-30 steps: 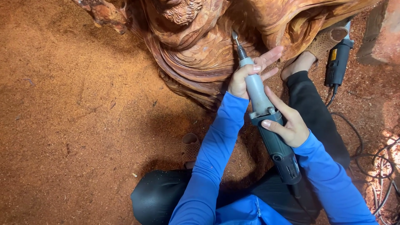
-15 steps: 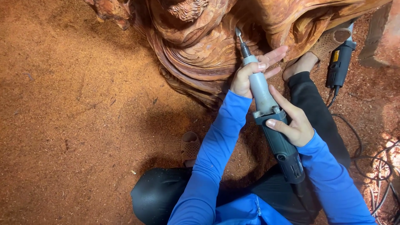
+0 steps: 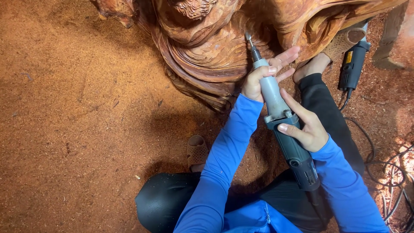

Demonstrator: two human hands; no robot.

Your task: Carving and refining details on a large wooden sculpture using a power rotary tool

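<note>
Already deeply grooved, the carving (image 3: 207, 56) is met by the grinder (image 3: 280, 112), gripped by left hand (image 3: 258, 84) and right hand (image 3: 306, 129).

A person in blue sleeves and black trousers is sitting on a floor covered in reddish sawdust (image 3: 64, 108), working a die grinder (image 3: 280, 116) against a large carved wooden sculpture (image 3: 207, 56) at the far side. The left hand (image 3: 258, 82) is gripping the grinder's grey neck, fingers spread toward the wood. The right hand (image 3: 304, 129) is wrapping the dark green body nearer the person. The grinder's thin bit (image 3: 249, 39) is touching the carved folds. A second power tool (image 3: 351, 64) is lying at the far right, with black cables (image 3: 388, 172) coiling nearby.
</note>
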